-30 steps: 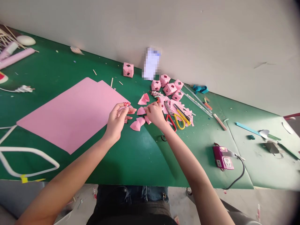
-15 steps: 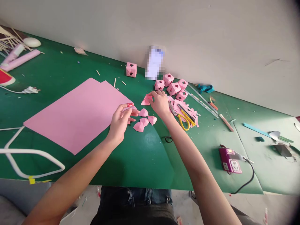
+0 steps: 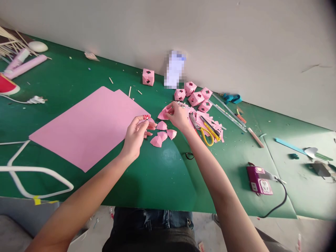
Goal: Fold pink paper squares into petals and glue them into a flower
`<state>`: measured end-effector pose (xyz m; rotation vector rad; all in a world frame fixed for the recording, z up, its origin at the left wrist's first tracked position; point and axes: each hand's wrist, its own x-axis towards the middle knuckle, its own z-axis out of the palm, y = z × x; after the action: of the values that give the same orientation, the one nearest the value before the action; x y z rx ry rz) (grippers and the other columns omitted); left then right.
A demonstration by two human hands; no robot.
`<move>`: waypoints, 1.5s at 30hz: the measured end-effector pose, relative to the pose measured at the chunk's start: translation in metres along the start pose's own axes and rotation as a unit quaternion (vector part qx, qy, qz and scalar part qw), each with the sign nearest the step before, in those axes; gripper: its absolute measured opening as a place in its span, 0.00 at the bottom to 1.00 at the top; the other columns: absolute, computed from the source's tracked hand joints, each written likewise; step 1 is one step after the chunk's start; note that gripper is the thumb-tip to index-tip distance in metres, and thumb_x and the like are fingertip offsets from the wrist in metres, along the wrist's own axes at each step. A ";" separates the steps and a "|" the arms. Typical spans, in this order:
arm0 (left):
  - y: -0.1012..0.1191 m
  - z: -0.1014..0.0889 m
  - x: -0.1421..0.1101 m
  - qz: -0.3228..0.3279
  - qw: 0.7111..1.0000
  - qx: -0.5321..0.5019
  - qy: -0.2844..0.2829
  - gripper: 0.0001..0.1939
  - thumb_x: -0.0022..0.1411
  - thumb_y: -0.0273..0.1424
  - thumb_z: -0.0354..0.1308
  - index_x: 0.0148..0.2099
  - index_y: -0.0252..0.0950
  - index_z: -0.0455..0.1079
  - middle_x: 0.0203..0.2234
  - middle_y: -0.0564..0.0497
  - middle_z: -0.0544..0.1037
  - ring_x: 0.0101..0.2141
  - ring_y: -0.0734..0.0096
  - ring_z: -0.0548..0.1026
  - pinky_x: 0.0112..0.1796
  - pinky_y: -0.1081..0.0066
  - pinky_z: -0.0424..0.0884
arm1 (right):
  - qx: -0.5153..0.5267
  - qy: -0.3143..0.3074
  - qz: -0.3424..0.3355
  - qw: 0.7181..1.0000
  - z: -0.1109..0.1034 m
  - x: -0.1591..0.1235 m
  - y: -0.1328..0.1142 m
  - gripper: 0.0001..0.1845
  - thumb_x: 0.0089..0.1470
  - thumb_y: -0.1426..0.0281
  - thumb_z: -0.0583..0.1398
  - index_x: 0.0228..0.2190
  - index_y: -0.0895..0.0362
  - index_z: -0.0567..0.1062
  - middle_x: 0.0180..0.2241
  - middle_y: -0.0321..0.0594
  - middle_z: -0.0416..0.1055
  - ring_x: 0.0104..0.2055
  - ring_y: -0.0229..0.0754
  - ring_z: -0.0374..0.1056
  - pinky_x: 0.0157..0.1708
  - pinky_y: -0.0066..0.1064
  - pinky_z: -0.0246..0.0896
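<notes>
My right hand (image 3: 178, 114) has its thumb and fingertips closed on a small folded pink paper piece (image 3: 162, 114), low over the table. To its left hovers my left hand (image 3: 135, 135), fingers bent and apart, with a red patterned band around one finger. I see nothing gripped in it, though pink paper shows behind the fingers. Several folded pink paper pieces (image 3: 162, 135) lie between the hands. Beyond the right hand sit several pink paper boxes (image 3: 195, 99) with dark diamond-shaped holes. A large pink paper sheet (image 3: 81, 129) spreads out left of my left hand, partly hidden by it.
Yellow-handled scissors (image 3: 207, 136) rest on pink paper strips (image 3: 216, 126) at the right. A blurred-out phone-like rectangle (image 3: 174, 69) leans on the wall. A purple socket block (image 3: 259, 180) with a black cable lies right, a white bent frame (image 3: 39, 169) left.
My right hand moved away from me, from the nearer folded pieces to the one farther back, and closed on it. My left hand kept about the same pose. The view shifted slightly.
</notes>
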<state>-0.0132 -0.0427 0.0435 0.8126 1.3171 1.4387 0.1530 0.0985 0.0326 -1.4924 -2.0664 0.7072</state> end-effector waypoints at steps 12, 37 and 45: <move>-0.003 0.009 -0.014 0.021 0.982 0.022 -0.185 0.29 0.58 0.46 0.76 0.56 0.41 0.71 0.50 0.43 0.84 0.48 0.56 0.84 0.38 0.67 0.82 | 0.420 0.011 0.090 0.903 -0.011 -0.122 -0.020 0.23 0.51 0.46 0.72 0.34 0.51 0.78 0.30 0.35 0.80 0.30 0.40 0.73 0.33 0.34 0.70; -0.007 0.005 -0.016 -0.021 0.981 0.014 -0.191 0.31 0.58 0.40 0.77 0.59 0.43 0.69 0.55 0.43 0.84 0.55 0.48 0.84 0.41 0.65 0.87 | 0.354 0.130 0.102 0.921 0.004 -0.140 -0.024 0.31 0.55 0.42 0.69 0.21 0.52 0.68 0.21 0.30 0.62 0.24 0.35 0.54 0.24 0.31 0.52; -0.008 0.005 -0.018 0.002 0.974 0.005 -0.227 0.35 0.56 0.37 0.79 0.60 0.41 0.66 0.56 0.41 0.84 0.56 0.48 0.84 0.55 0.54 0.85 | 0.204 0.200 0.003 0.958 0.009 -0.142 -0.020 0.21 0.62 0.57 0.67 0.24 0.53 0.68 0.24 0.30 0.66 0.27 0.36 0.62 0.29 0.31 0.60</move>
<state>-0.0012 -0.0584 0.0392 1.0757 0.9727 1.1577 0.1728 -0.0441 0.0268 -1.2795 -1.5056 0.7114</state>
